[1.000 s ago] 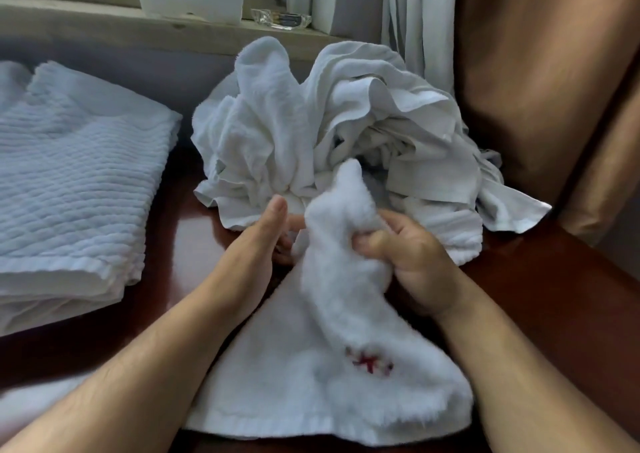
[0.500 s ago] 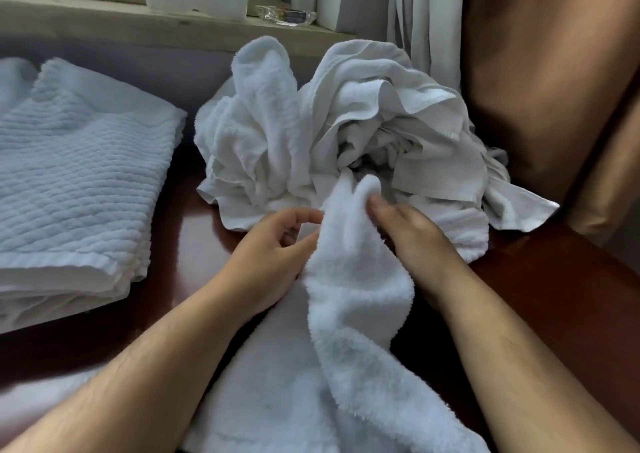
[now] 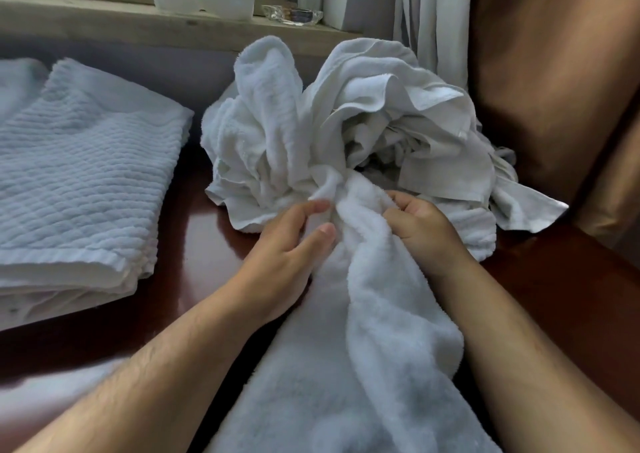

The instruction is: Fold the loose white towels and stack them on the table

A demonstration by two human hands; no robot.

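The dark wooden table (image 3: 207, 251) carries a folded stack (image 3: 79, 182) of ribbed white towels on its left side, so part of the job is done. At the back, a loose pile (image 3: 353, 123) of crumpled towels waits, and it looks like most of the work. One fluffy towel (image 3: 367, 355) runs from that pile toward the person, bunched and not yet folded. The right hand (image 3: 424, 232) grips its gathered top with curled fingers. The left hand (image 3: 287, 258) reaches in, thumb and forefinger apart against the cloth. Whether they pinch a fold I cannot tell.
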